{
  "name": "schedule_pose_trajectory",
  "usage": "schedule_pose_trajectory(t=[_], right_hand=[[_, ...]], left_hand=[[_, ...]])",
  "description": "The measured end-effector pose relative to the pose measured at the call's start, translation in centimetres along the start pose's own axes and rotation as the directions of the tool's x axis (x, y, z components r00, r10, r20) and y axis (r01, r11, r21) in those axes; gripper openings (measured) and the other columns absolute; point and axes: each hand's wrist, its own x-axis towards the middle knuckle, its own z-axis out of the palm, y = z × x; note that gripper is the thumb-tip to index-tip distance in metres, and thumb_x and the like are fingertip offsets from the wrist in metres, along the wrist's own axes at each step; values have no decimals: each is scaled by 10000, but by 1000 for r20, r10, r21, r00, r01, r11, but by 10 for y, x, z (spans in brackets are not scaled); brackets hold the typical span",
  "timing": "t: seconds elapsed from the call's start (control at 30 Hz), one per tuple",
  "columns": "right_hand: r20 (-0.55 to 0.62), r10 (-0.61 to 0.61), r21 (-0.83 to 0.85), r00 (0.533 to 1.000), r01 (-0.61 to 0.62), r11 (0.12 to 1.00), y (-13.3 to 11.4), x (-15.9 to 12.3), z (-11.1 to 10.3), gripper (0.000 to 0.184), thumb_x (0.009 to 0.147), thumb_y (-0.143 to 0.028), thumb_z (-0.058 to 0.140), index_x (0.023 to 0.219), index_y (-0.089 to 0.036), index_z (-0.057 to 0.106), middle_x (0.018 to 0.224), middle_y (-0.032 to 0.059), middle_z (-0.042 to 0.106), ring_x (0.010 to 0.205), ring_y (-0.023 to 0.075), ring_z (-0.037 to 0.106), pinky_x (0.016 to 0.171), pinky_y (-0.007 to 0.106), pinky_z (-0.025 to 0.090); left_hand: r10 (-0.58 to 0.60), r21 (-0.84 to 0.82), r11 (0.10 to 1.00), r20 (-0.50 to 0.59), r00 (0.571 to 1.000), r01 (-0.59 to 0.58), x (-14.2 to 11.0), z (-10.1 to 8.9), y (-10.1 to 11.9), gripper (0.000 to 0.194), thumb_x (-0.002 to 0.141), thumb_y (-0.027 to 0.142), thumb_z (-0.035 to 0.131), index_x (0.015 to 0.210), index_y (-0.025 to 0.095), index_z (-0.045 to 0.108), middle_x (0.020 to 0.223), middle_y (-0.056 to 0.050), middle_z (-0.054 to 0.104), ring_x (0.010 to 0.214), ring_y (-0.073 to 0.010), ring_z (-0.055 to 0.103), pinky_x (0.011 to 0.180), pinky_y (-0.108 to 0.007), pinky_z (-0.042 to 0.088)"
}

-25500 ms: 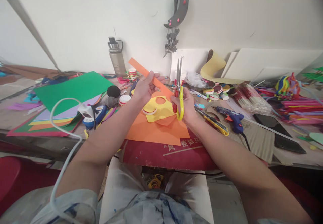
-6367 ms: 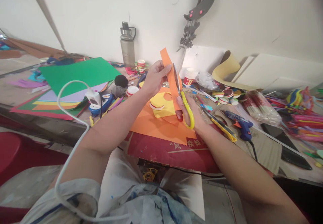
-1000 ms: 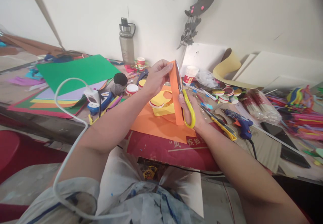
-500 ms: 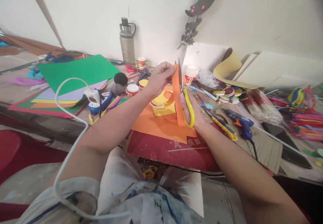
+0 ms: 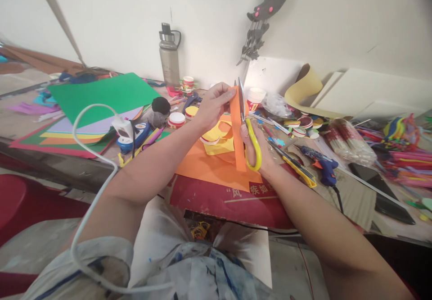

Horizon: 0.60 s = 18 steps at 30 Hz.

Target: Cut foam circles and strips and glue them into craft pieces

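Observation:
My left hand [image 5: 216, 104] pinches the upper end of an orange paper strip [image 5: 239, 142], which hangs upright. My right hand [image 5: 258, 144] grips yellow-handled scissors [image 5: 254, 149], blades pointing up along the strip's right edge. The blade tips stick out above the paper, close to my left fingertips. Beneath my hands lies a larger orange sheet [image 5: 195, 167] with a yellow paper piece [image 5: 219, 148] on it. A round yellow-topped piece [image 5: 211, 136] sits there too, partly hidden by my left wrist.
A red board [image 5: 216, 203] lies at the table's front edge. To the right are a yellow box cutter [image 5: 300, 171], a blue glue gun [image 5: 326, 169] and a black phone [image 5: 381, 196]. A green sheet [image 5: 104, 95], white cable [image 5: 81, 219] and grey bottle [image 5: 169, 61] are at left.
The lower end of the orange strip hangs slightly lower, and the scissor handles have shifted a little to the right. Both hands keep their holds.

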Motion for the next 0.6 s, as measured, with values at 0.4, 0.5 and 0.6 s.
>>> schedule_pose_trajectory(t=[0.4, 0.5, 0.6], right_hand=[[-12, 4, -26, 1000, -4, 1000, 5, -1, 0, 647, 1029, -868, 383, 813, -261, 445, 770, 17, 510, 764, 206, 447, 697, 385, 396], [-20, 9, -20, 1000, -9, 1000, 3, -1, 1, 657, 1019, -882, 392, 814, -261, 455, 775, 24, 518, 769, 208, 451, 693, 389, 392], [-39, 7, -9, 999, -8, 1000, 2, 0, 1, 661, 1014, -889, 399, 826, -260, 469, 772, 18, 508, 766, 204, 448, 684, 385, 408]], left_hand=[[2, 13, 1000, -2, 1000, -2, 0, 0, 0, 432, 946, 374, 857, 792, 215, 486, 682, 53, 549, 602, -91, 586, 604, -230, 504], [17, 27, 999, 6, 1000, -17, 0, 0, -1, 424, 953, 384, 847, 796, 218, 490, 675, 51, 547, 605, -95, 584, 603, -230, 505], [16, 24, 1000, 8, 1000, -16, 1, 0, -1, 427, 950, 368, 851, 786, 215, 488, 671, 50, 546, 598, -90, 574, 598, -223, 493]])
